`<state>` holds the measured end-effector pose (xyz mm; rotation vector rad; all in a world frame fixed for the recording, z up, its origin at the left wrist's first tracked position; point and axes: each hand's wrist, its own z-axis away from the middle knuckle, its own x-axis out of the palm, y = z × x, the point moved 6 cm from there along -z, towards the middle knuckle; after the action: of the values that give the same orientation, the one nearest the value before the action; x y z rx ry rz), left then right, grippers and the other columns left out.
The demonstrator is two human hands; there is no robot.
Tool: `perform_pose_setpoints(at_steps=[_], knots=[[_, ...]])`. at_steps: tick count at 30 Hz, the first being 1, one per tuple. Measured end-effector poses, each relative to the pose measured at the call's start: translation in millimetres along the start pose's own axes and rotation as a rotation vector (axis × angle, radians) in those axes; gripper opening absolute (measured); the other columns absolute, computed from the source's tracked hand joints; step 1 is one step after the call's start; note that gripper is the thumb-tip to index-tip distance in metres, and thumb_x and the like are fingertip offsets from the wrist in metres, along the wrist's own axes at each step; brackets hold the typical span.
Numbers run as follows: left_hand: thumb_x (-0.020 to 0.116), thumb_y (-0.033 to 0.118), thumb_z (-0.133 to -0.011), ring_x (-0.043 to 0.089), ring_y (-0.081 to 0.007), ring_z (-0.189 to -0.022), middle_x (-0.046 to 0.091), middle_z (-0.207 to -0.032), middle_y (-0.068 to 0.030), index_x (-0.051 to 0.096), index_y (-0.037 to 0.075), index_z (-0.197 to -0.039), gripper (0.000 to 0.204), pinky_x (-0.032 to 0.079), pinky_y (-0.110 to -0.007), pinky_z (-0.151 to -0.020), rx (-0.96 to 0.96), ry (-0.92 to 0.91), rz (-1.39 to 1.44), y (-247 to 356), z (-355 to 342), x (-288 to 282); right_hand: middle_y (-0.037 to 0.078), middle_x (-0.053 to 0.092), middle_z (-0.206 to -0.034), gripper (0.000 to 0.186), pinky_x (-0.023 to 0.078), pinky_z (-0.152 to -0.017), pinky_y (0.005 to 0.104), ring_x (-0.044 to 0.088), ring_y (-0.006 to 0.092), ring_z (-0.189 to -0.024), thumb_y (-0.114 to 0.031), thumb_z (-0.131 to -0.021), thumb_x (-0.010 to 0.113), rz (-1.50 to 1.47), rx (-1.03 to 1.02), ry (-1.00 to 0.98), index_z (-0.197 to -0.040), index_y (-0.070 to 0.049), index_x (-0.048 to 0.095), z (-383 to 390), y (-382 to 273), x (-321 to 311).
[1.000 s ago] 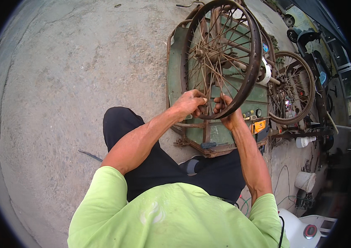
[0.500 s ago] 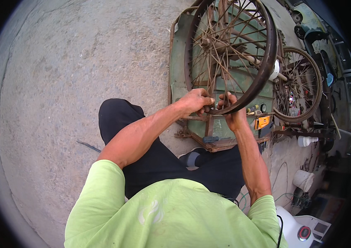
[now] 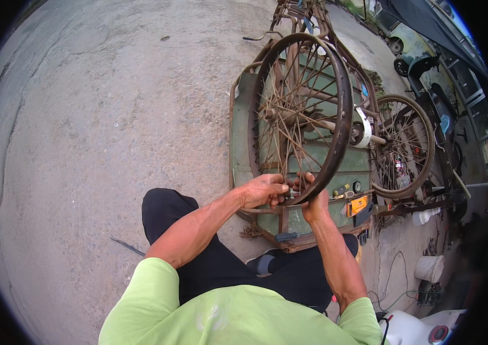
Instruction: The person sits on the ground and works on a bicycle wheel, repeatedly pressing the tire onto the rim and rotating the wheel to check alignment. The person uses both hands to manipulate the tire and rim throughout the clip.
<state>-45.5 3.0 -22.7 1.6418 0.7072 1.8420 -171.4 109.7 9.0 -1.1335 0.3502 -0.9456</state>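
Note:
A rusty spoked wheel (image 3: 344, 123) without a tyre stands raised in front of me, part of an upturned cart with a green panelled bed (image 3: 327, 155). At the bottom of its rim, my left hand (image 3: 260, 191) is closed, thumb and fingers pinched together beside the spoke ends. What lies in that pinch is too small to make out. From the right side, my right hand (image 3: 315, 202) curls around the lower rim, its fingertips showing among the spokes close to the left hand's fingers. The rim covers part of the right hand.
A second spoked wheel (image 3: 431, 149) stands to the right. Near my right hand lie a yellow-handled screwdriver (image 3: 342, 189), an orange box (image 3: 357, 206) and a dark-handled tool (image 3: 286, 236). A white bucket (image 3: 429, 268) and cables are at lower right. A thin rod (image 3: 127, 246) lies on the concrete, left.
The view has tilted up, so the wheel, cart and hands sit lower in the picture and more of the cart's far end shows. Both hands stay at the same stretch of rim.

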Motion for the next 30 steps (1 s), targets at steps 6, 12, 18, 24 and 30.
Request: perform_pose_setpoints(at_steps=[6, 12, 18, 24, 30], knots=[[0.076, 0.044, -0.095, 0.056, -0.0107, -0.061, 0.06, -0.077, -0.0008, 0.05, 0.005, -0.144, 0.068, 0.048, -0.028, -0.057, 0.004, -0.097, 0.093, 6.4, -3.8, 27.3, 0.004, 0.066, -0.096, 0.044, 0.049, -0.06, 0.0271, 0.062, 0.0166, -0.079, -0.043, -0.101, 0.055, -0.182, -0.147, 0.063, -0.119, -0.004, 0.065, 9.7, -34.7, 9.7], [0.072, 0.054, -0.095, 0.041, -0.0079, -0.048, 0.049, -0.065, 0.0013, 0.057, 0.007, -0.133, 0.063, 0.032, -0.026, -0.044, 0.12, -0.013, 0.002, 16.9, -4.2, 39.7, 0.001, 0.065, -0.098, 0.05, 0.051, -0.059, 0.0324, 0.062, 0.0172, -0.081, -0.051, -0.099, 0.051, -0.202, -0.118, 0.101, -0.118, -0.007, 0.066, 27.4, -66.7, 37.6], [0.071, 0.055, -0.095, 0.038, -0.0087, -0.046, 0.047, -0.064, 0.001, 0.059, 0.009, -0.131, 0.059, 0.03, -0.026, -0.044, 0.135, 0.029, -0.02, 20.3, -1.5, 47.7, 0.001, 0.064, -0.106, 0.045, 0.055, -0.071, 0.0444, 0.059, 0.0197, -0.092, -0.05, -0.102, 0.045, -0.216, -0.088, 0.08, -0.116, -0.012, 0.067, 24.7, -67.7, 35.1], [0.074, 0.05, -0.094, 0.054, -0.0082, -0.055, 0.059, -0.07, 0.0009, 0.061, 0.009, -0.13, 0.055, 0.039, -0.025, -0.046, 0.132, 0.02, 0.105, 21.5, -5.6, 46.6, 0.003, 0.066, -0.105, 0.053, 0.057, -0.071, 0.0419, 0.063, 0.0214, -0.092, -0.053, -0.099, 0.05, -0.188, -0.097, 0.02, -0.12, -0.007, 0.065, 20.8, -73.3, 38.9], [0.075, 0.034, -0.097, 0.065, -0.0095, -0.068, 0.068, -0.095, -0.0029, 0.057, 0.002, -0.136, 0.054, 0.053, -0.022, -0.055, 0.162, 0.238, -0.029, 37.1, 3.8, 47.9, 0.003, 0.069, -0.102, 0.052, 0.054, -0.07, 0.0373, 0.064, 0.0205, -0.09, -0.051, -0.1, 0.047, -0.094, -0.163, 0.075, -0.118, -0.007, 0.067, 22.7, -83.8, 40.1]])
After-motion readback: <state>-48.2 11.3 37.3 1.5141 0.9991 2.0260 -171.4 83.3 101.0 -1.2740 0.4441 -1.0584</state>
